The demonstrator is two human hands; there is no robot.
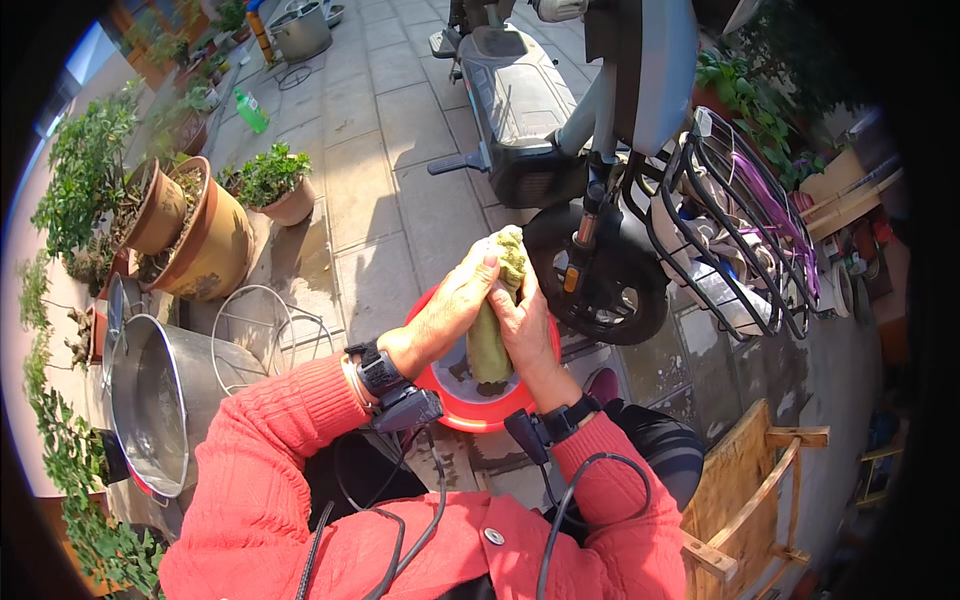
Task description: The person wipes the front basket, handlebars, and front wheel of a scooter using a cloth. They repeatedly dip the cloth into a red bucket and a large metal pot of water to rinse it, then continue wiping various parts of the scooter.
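Observation:
A bunched, damp-looking yellow-green cloth (491, 345) is squeezed between my two hands. My left hand (454, 300) wraps it from the left, while my right hand (523, 319) presses from the right with its thumb against the cloth. One crumpled end sticks up past the fingers; a longer part hangs down between the palms. Below is a red plastic basin (472, 421) on the paving, with cloudy water and dark patches visible in it. The hands and cloth hide much of the basin.
An electric scooter (517, 105) stands ahead, its front wheel (600, 277) right of the basin and a wire basket (731, 225) beside it. A metal bucket (154, 405) and wire stand (274, 330) lie left, near potted plants (202, 232). A wooden stool (739, 495) is tipped at right.

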